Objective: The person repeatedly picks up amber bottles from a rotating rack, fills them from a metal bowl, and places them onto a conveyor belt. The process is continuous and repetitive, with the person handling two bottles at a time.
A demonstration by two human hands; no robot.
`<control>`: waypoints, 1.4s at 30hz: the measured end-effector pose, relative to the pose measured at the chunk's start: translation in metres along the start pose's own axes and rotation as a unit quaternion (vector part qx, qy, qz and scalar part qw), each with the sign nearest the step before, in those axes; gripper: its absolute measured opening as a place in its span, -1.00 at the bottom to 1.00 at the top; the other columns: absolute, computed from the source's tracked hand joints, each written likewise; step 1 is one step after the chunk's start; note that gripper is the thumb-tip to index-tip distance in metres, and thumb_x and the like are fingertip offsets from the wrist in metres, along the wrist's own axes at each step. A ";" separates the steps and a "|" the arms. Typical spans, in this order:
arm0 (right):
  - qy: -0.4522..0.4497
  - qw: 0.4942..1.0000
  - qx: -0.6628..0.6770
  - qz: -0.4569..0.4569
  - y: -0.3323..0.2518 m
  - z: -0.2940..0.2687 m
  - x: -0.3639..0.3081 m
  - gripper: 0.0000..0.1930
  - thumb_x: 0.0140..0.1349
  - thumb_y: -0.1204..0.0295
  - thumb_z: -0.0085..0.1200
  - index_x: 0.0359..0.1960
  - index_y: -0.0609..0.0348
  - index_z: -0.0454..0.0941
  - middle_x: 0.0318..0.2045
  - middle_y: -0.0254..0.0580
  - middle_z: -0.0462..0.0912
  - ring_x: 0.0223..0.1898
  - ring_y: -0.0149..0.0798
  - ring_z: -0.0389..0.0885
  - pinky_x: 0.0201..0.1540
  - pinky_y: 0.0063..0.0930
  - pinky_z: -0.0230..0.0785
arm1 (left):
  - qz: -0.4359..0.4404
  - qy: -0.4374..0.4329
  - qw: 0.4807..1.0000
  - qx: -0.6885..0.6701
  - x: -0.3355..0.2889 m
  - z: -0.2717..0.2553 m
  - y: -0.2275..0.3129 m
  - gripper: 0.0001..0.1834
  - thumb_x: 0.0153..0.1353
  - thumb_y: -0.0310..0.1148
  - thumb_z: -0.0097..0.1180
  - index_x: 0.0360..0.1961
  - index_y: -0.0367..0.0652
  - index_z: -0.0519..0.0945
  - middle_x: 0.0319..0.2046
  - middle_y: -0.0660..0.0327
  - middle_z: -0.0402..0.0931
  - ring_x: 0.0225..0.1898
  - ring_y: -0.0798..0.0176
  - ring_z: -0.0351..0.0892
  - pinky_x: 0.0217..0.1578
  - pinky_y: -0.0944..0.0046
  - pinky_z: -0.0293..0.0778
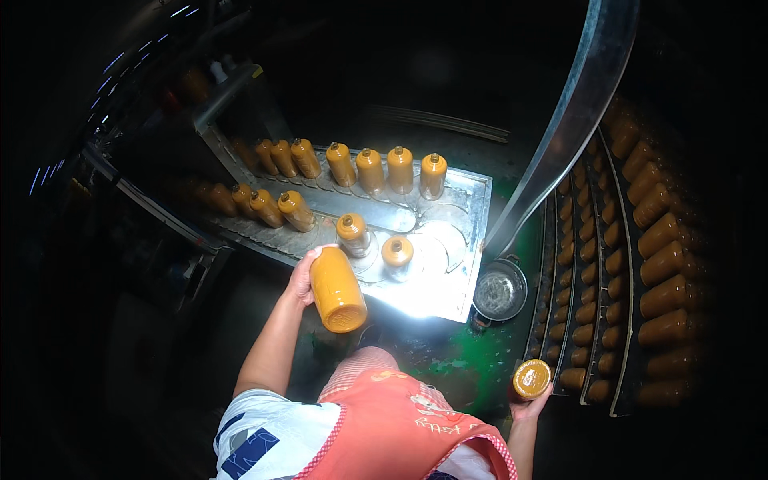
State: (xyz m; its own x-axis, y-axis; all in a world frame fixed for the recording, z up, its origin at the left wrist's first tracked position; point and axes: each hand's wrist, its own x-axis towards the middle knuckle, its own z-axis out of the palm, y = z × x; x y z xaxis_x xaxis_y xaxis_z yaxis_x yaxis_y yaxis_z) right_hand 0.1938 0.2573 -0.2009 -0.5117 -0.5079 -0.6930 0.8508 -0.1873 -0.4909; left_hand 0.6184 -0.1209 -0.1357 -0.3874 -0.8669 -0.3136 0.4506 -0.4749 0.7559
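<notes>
My left hand [301,278] is closed round an ochre-glazed bottle [338,290]. That bottle is tilted, with its round base toward me, just off the near edge of a metal conveyor table [475,210]. Low on the right, my right hand [531,406] grips a second ochre bottle [532,380], whose base faces up and whose neck is hidden. Nearest to my left hand on the table stand two upright ochre bottles, one bottle [352,227] beside the hand and another bottle [397,251] in the bright glare.
Two rows of upright bottles [370,170] run back to the left along the table. A round metal pan [501,290] sits by its right end. A curved-looking metal post [566,120] rises in front of racks [632,320] stacked with several rows of lying bottles.
</notes>
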 end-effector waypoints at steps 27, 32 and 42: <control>-0.091 0.485 -0.680 -0.542 0.243 0.627 0.306 -0.52 -0.03 0.30 0.39 0.03 -0.20 0.65 0.25 0.07 0.27 0.29 0.15 0.17 0.34 -0.10 0.17 | 0.327 -0.081 0.771 0.540 0.183 -0.104 0.135 -0.72 0.00 -0.61 0.27 -0.22 -0.15 0.74 -0.12 0.13 0.68 -0.15 0.12 0.63 -0.13 0.24 0.55; -0.112 0.444 -0.703 -0.545 0.177 0.649 0.271 -0.56 0.08 0.33 0.31 0.07 -0.24 0.65 0.28 0.08 0.30 0.32 0.15 0.18 0.36 -0.12 0.15 | 0.286 -0.081 0.823 0.485 0.212 -0.062 0.129 -0.72 0.06 -0.63 0.22 -0.16 -0.23 0.71 -0.18 0.10 0.68 -0.20 0.11 0.66 -0.14 0.26 0.55; -0.397 0.546 -0.504 -0.538 0.095 0.485 0.037 -0.66 0.16 0.62 0.20 0.00 0.11 0.66 -0.01 -0.17 0.56 -0.05 -0.22 0.62 -0.03 -0.43 0.50 | 0.233 -0.342 0.843 0.343 0.162 0.057 0.069 -0.64 0.15 -0.65 0.10 0.01 -0.36 0.61 -0.10 0.06 0.59 -0.21 0.28 0.64 -0.18 0.37 0.56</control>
State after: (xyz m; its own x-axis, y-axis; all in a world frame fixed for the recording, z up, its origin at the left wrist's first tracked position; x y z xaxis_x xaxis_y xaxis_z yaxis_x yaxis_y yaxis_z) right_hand 0.3138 -0.1876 -0.0169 -0.0959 -0.8394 0.5350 -0.5952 -0.3825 -0.7067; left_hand 0.5410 -0.2860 -0.1013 -0.7759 -0.5339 0.3360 0.2013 0.2952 0.9340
